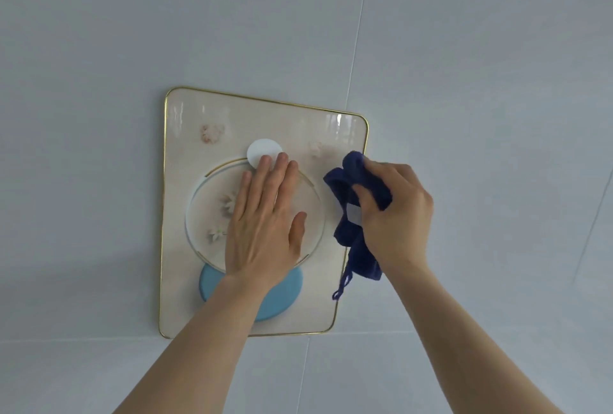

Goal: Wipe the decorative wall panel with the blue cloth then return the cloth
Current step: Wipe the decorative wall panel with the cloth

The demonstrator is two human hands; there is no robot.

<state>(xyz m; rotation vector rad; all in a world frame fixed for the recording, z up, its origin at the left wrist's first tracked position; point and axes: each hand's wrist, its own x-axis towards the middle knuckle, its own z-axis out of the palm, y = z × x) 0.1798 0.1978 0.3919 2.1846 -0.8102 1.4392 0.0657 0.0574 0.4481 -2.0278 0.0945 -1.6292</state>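
Head view: the decorative wall panel (185, 121), cream with a thin gold rim, hangs on a pale tiled wall (464, 48). The left hand (265, 224) lies flat and released on the panel's central ring, fingertips touching a white disc (260, 150), wrist over a light blue disc (282, 297). At the panel's right edge, the right hand (398, 218) has its grip clenched around the bunched blue cloth (351, 181), pressed against the panel.

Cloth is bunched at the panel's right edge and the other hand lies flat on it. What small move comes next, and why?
Probably sweep the right hand with the blue cloth leftward across the wall panel. The cloth sits only at its right edge, the left hand lies flat on the middle as if steadying it, and most of the face lies to the left.
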